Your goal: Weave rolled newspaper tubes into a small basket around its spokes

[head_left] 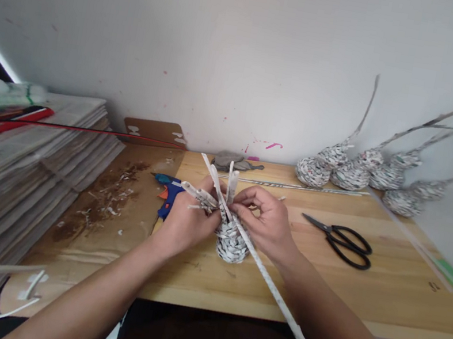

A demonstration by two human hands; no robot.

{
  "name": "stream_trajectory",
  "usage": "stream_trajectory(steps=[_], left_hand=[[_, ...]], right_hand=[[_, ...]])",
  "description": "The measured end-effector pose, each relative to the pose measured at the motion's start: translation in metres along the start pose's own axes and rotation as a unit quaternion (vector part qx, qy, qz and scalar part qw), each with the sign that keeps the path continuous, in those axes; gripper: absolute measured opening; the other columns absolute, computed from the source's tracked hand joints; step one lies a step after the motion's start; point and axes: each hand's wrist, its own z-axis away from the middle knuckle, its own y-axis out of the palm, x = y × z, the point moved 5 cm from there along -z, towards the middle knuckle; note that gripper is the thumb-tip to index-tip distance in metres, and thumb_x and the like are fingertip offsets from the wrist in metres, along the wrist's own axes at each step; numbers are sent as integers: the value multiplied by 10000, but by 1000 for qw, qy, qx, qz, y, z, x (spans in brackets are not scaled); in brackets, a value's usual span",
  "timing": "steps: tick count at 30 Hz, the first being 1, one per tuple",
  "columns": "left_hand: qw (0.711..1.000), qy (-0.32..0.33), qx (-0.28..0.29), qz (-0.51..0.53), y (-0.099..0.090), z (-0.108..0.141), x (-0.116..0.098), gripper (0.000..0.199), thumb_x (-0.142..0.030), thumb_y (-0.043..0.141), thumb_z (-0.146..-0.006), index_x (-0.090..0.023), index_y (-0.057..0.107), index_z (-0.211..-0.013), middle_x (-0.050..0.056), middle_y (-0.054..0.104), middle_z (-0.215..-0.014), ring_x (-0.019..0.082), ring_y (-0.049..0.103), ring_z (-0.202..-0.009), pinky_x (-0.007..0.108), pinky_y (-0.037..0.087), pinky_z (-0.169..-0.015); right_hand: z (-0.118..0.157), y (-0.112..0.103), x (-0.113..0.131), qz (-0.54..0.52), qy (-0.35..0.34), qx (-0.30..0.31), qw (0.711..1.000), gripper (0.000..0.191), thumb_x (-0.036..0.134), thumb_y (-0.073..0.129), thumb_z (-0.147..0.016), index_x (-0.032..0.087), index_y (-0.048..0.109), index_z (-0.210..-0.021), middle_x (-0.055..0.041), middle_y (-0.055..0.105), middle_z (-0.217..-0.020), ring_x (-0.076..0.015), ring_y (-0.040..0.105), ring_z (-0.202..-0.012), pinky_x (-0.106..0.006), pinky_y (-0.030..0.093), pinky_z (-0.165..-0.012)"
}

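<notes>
A small round form woven from rolled newspaper point(232, 248) stands on the wooden table, several paper strips sticking up from its top. My left hand point(195, 218) is wrapped around its upper left side, fingers closed among the strips. At the top right of the weave, my right hand point(264, 218) pinches at a strip; the fingertips are partly hidden. One long rolled paper strip point(280, 300) runs from the weave down to the lower right, below my right forearm. Left of my left hand lies a blue glue gun point(169, 197).
Black-handled scissors point(345, 243) lie on the right. Several finished woven gourd shapes point(352, 174) with long stems stand against the wall. A grey cloth-like lump point(230, 161) and a thin paper roll point(306, 189) lie behind my hands. Stacked newspapers point(48, 161) and brown cardboard point(126, 193) occupy the left.
</notes>
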Motion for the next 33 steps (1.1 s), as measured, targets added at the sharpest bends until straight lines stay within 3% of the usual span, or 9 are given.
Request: stream_trajectory(steps=[3, 6, 9, 13, 17, 22, 28, 30, 33], left_hand=[[1000, -20, -6, -14, 1, 2, 4, 436, -89, 628, -756, -195, 622, -1179, 13, 736, -828, 155, 678, -687, 246, 516, -629], [999, -27, 1, -21, 2, 2, 7, 400, -118, 642, -765, -190, 661, -1158, 26, 759, -833, 173, 703, -704, 260, 538, -651], [999, -39, 0, -15, -1, 2, 9, 293, -130, 637, -766, -193, 705, -1045, 26, 776, -874, 186, 728, -779, 270, 555, -709], [997, -74, -16, -21, -8, -2, 13, 189, -138, 652, -736, -183, 711, -910, 11, 761, -780, 186, 716, -698, 263, 541, -640], [996, -69, -19, -49, -11, -5, 8, 178, -113, 632, -717, -187, 699, -864, 7, 754, -774, 189, 712, -706, 275, 536, -663], [997, -54, -23, -56, -5, -8, 4, 207, -107, 605, -716, -176, 705, -885, 32, 766, -843, 213, 719, -808, 303, 550, -742], [995, -84, -6, 53, 1, -9, 10, 191, -107, 633, -722, -157, 697, -894, 35, 747, -827, 201, 711, -794, 305, 563, -735], [987, -104, 25, 123, -1, -9, 12, 205, -146, 679, -732, -138, 685, -936, 55, 744, -850, 201, 709, -794, 317, 571, -741], [954, -122, 113, 248, -2, -6, 13, 438, -180, 763, -707, -144, 622, -1121, 106, 729, -1052, 213, 709, -906, 336, 591, -780]], right_hand=[[0, 1, 0, 6, 21, -10, 1000, 80, 240, 702, -832, 182, 679, -782, -14, 713, -742, -148, 664, -676, -259, 515, -618], [1, 0, 3, 45, 5, -14, 999, 80, 243, 693, -844, 186, 705, -789, -27, 729, -776, -165, 677, -731, -296, 532, -697], [3, 2, 9, 84, -41, 18, 995, 108, 237, 631, -897, 196, 719, -851, -47, 743, -880, -188, 688, -849, -343, 535, -802], [7, 6, 18, 121, -127, 63, 982, 193, 159, 566, -905, 219, 706, -1024, -66, 739, -1048, -206, 675, -1000, -392, 518, -921], [12, 8, 25, 144, -209, 39, 966, 225, 195, 658, -854, 239, 677, -1074, -68, 738, -1089, -229, 673, -1032, -424, 515, -948], [13, 9, 20, 151, -158, -17, 976, 172, 190, 544, -952, 232, 709, -977, -71, 751, -986, -210, 683, -951, -376, 533, -866], [11, 10, 13, 114, -117, 1, 987, 114, 242, 638, -903, 232, 689, -1003, -59, 740, -1035, -226, 672, -982, -374, 514, -889], [10, 8, 8, 101, -82, -5, 991, 83, 246, 611, -918, 225, 669, -972, -46, 733, -987, -211, 669, -925, -345, 510, -836], [7, 6, 1, 80, -51, -21, 995, 83, 269, 575, -940, 216, 638, -932, -24, 705, -893, -188, 644, -833, -313, 489, -765]])
